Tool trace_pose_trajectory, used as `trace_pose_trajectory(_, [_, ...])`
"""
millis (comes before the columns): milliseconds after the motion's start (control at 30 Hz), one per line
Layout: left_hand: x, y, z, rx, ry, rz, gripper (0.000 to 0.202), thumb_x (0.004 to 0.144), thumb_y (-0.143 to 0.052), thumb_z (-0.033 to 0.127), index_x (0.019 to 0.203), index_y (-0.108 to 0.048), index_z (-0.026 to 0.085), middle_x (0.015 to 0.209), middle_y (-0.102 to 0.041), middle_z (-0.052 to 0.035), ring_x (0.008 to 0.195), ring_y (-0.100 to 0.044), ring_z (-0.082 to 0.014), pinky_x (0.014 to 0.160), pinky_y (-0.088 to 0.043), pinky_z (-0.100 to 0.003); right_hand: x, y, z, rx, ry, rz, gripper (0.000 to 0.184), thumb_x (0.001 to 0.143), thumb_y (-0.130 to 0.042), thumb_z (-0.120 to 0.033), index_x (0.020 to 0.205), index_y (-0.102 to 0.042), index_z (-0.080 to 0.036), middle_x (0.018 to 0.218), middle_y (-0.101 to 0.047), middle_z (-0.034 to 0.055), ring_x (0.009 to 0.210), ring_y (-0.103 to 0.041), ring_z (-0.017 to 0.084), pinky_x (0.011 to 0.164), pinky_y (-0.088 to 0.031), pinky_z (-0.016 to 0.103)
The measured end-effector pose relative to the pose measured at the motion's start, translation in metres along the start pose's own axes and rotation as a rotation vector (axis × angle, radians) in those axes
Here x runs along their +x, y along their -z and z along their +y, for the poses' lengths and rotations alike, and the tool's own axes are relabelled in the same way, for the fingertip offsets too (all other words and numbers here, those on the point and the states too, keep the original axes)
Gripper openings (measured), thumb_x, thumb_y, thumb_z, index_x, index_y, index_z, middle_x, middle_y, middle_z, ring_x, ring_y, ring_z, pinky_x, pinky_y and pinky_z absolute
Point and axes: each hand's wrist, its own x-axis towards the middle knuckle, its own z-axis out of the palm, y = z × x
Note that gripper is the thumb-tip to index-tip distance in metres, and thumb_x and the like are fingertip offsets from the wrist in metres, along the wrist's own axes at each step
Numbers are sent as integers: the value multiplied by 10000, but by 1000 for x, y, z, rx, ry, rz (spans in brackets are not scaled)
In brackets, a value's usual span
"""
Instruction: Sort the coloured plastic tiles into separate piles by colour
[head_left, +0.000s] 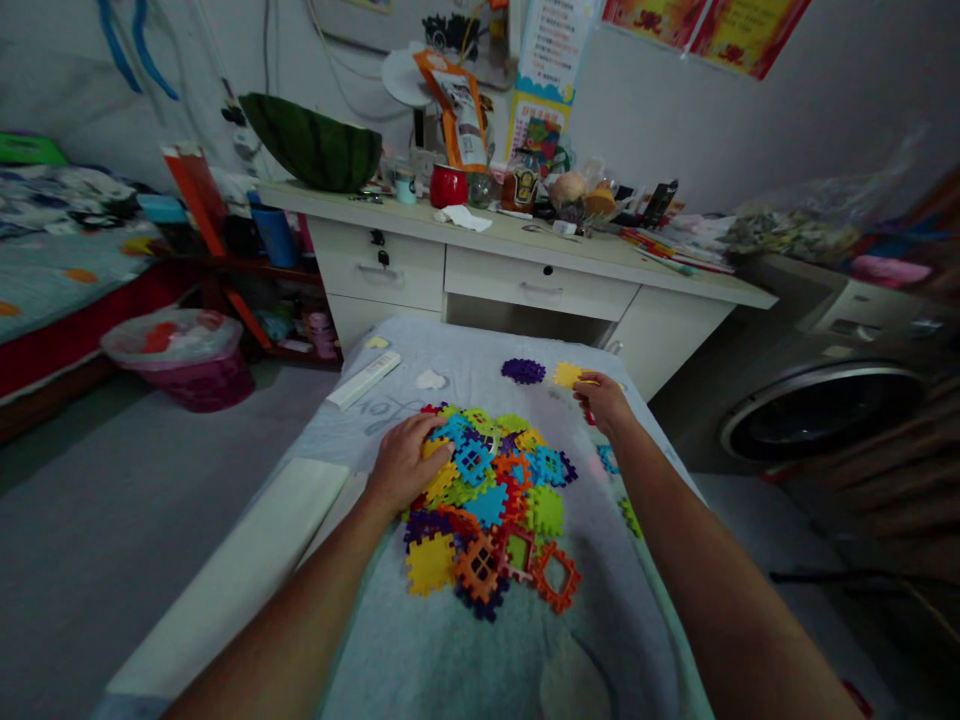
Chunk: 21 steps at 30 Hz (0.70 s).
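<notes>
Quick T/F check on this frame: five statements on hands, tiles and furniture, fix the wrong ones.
1. The left hand is on the pile of plastic tiles. True.
2. The right hand is on the purple tiles. False: its fingers are at a yellow tile, to the right of the purple tiles.
3. The watermelon sits on the desk, left of the red container. True.
4. The washing machine stands at the left end of the desk. False: the washing machine is at the right end.
5. A long white box lies on the cloth, beyond the left hand. True.
</notes>
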Motion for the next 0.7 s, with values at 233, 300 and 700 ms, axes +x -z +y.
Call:
trace_pose_trajectory(233, [-1, 0, -1, 11, 13, -15, 410, 839, -535, 469, 1156, -621, 222, 1251, -623, -73, 1202, -547, -270, 1056, -393, -452, 53, 51, 1, -80, -100, 347, 220, 664, -697, -111, 718, -504, -203, 460, -495, -78, 415, -508, 80, 382, -358, 152])
trace_pose_trajectory(300, [-1, 0, -1, 11, 18, -9, 414, 839, -535, 464, 1159, -623, 215, 1253, -619, -75, 1202, -546, -273, 1057, -392, -457, 62, 58, 4, -99, -126, 379, 203, 675, -683, -102, 665, -506, -202, 426, -466, -78, 383, -481, 75, 365, -339, 153])
trace_pose_trajectory(700, [0, 1, -1, 5, 19, -17, 408, 838, -532, 478, 1150, -622, 231, 1245, -620, -67, 1193, -550, -263, 1055, -398, -452, 90, 59, 22, -165, -273, 329, 115, 768, -653, -215, 719, -571, -151, 383, -402, -65, 300, -358, 79, 323, -298, 190])
